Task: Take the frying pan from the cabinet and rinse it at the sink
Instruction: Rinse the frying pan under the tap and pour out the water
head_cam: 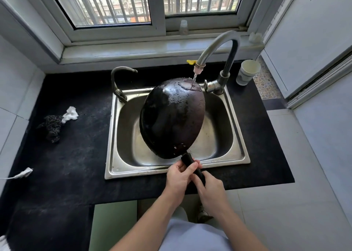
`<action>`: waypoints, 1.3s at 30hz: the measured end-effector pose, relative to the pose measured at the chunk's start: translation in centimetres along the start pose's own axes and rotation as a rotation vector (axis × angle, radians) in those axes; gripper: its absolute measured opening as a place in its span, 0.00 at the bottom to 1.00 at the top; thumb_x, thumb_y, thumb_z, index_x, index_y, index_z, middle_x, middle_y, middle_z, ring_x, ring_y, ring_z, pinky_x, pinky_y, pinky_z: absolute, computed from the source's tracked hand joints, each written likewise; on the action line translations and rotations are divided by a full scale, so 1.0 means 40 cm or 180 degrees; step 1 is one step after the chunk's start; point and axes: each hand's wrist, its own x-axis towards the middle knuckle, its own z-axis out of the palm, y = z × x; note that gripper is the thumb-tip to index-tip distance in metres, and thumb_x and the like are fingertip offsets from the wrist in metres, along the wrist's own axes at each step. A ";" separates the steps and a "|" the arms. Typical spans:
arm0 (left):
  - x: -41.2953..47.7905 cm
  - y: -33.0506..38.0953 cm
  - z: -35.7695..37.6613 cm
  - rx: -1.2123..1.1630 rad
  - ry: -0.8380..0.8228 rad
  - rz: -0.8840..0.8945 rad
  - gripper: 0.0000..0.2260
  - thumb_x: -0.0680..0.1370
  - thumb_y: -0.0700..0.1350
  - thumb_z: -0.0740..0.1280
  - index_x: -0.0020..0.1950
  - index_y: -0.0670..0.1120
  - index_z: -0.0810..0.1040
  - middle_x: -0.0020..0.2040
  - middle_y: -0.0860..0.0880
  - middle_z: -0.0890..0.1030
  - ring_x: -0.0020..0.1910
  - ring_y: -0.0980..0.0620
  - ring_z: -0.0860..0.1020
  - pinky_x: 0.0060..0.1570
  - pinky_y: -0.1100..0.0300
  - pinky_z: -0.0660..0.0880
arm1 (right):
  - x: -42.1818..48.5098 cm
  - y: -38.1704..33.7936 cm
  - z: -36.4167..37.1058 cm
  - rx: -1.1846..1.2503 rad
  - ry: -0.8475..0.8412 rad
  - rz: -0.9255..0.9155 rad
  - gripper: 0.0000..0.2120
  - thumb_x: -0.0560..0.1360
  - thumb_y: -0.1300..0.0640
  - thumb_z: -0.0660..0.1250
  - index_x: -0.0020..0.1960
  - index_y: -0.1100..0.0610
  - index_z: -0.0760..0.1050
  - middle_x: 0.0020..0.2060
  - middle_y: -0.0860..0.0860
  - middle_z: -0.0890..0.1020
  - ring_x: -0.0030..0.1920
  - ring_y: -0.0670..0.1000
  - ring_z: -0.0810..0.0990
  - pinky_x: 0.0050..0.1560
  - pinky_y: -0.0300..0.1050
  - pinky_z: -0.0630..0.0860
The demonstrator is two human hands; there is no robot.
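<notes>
A dark round frying pan (172,117) hangs upside down and tilted over the steel sink (236,134), its wet underside facing me. Water runs from the tall curved tap (219,47) onto the pan's far edge. Both hands grip the pan's black handle (187,159) at the sink's front rim: my left hand (179,176) higher up, my right hand (209,190) lower down. The pan's inside is hidden.
A small second tap (119,79) stands at the sink's back left. A paper cup (247,72) sits right of the tall tap. A dark scouring cloth (51,125) and white rag (70,113) lie on the black counter (76,155) at left. A window sill runs behind.
</notes>
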 end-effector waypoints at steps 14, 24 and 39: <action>0.038 0.012 0.118 -0.0002 0.0170 0.0060 0.08 0.77 0.34 0.68 0.56 0.36 0.79 0.50 0.41 0.85 0.52 0.45 0.83 0.59 0.50 0.79 | 0.064 0.030 -0.109 0.0268 -0.0127 -0.0329 0.07 0.81 0.47 0.66 0.44 0.44 0.75 0.31 0.44 0.80 0.36 0.36 0.79 0.35 0.31 0.72; 0.098 0.059 0.184 0.0149 0.0351 0.0225 0.04 0.76 0.35 0.70 0.50 0.41 0.82 0.46 0.45 0.87 0.49 0.47 0.84 0.55 0.48 0.80 | 0.167 0.031 -0.153 0.0242 -0.0284 -0.0392 0.12 0.81 0.43 0.63 0.47 0.50 0.77 0.34 0.48 0.82 0.35 0.46 0.80 0.34 0.39 0.73; 0.175 0.107 0.246 0.0269 0.0647 0.0329 0.05 0.75 0.39 0.72 0.50 0.41 0.83 0.45 0.43 0.87 0.48 0.50 0.84 0.50 0.59 0.80 | 0.266 -0.010 -0.210 0.0611 -0.0443 -0.0425 0.12 0.81 0.47 0.65 0.40 0.50 0.76 0.28 0.51 0.80 0.27 0.46 0.77 0.30 0.49 0.78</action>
